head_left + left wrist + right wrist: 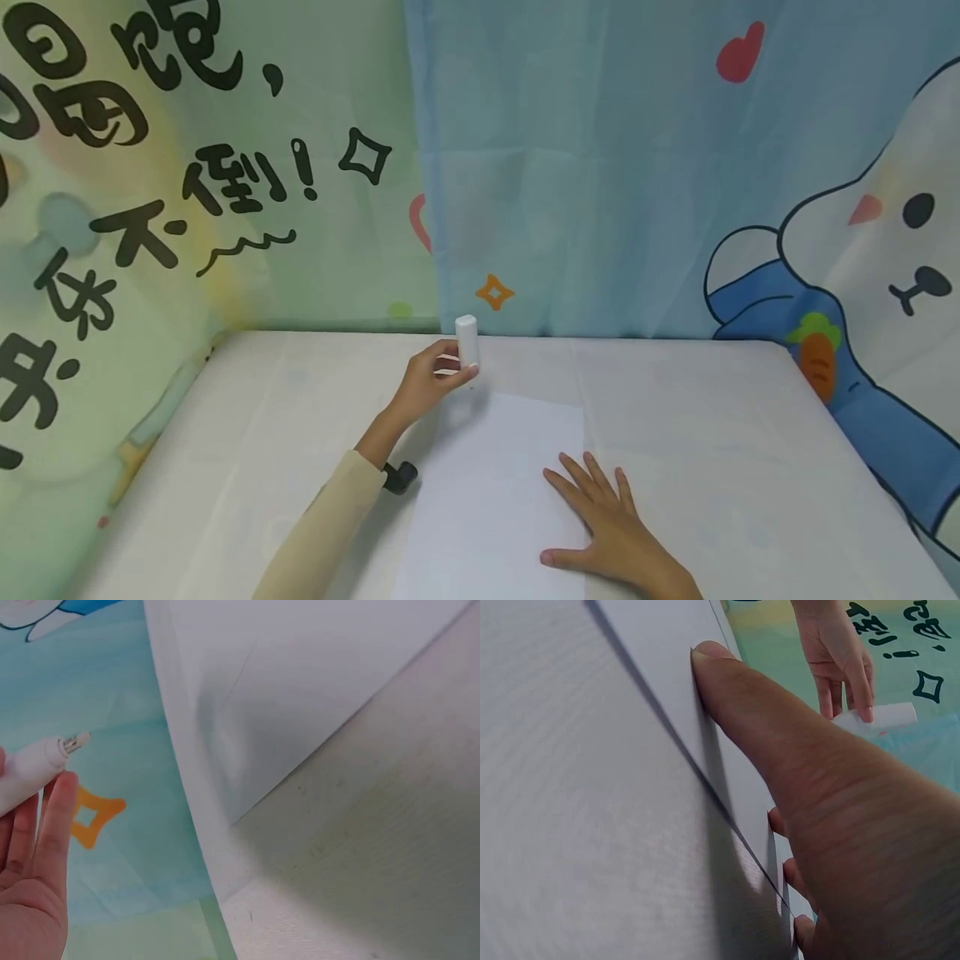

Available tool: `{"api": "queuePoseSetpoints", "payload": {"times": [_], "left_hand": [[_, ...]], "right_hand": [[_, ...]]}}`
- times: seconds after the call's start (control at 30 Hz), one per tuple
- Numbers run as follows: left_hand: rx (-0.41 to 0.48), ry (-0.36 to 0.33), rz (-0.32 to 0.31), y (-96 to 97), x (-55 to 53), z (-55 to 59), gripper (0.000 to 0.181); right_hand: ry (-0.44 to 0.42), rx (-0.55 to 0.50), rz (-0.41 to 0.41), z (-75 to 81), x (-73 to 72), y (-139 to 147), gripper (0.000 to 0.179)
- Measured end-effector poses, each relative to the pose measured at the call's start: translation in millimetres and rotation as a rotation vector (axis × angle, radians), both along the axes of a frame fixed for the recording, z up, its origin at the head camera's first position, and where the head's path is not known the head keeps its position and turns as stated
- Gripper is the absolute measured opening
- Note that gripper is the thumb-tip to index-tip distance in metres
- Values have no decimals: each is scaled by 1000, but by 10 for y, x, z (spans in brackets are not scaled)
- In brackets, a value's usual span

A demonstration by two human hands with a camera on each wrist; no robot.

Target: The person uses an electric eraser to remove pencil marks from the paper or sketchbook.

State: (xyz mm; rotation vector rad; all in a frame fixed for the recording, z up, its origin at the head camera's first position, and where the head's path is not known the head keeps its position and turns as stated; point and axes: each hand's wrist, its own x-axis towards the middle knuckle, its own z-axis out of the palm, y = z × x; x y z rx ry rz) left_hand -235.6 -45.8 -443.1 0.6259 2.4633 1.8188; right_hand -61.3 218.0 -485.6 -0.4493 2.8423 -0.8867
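Observation:
My left hand (431, 379) grips a white electric eraser (467, 340) between thumb and fingers, above the far end of a white sheet of paper (495, 492). In the left wrist view the electric eraser (34, 771) shows a narrow metal-sided tip sticking out of its smooth round body. My right hand (611, 525) lies with fingers spread over the right edge of the paper. From the right wrist, the thumb of that hand (780, 742) rests near the paper's edge (667, 690), and the other fingertips are partly hidden.
A white cloth covers the table (712, 433). Behind it hangs a printed curtain (600, 167) with a rabbit figure at right and dark lettering at left. A black wrist camera (400, 477) is strapped to the left wrist, below the beige sleeve's end.

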Motion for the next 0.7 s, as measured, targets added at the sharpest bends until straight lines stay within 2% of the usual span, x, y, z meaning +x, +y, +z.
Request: {"api": "queuePoseSetpoints", "payload": {"times": [0.2,0.7], "left_hand": [[102,-37,2,-78,20,-79,39],[88,-170,94,-142,-36,-227,32]], "right_hand": [[4,-5,-2,15,10,-1,99],[30,-13,10,-4,30,19,98]]}}
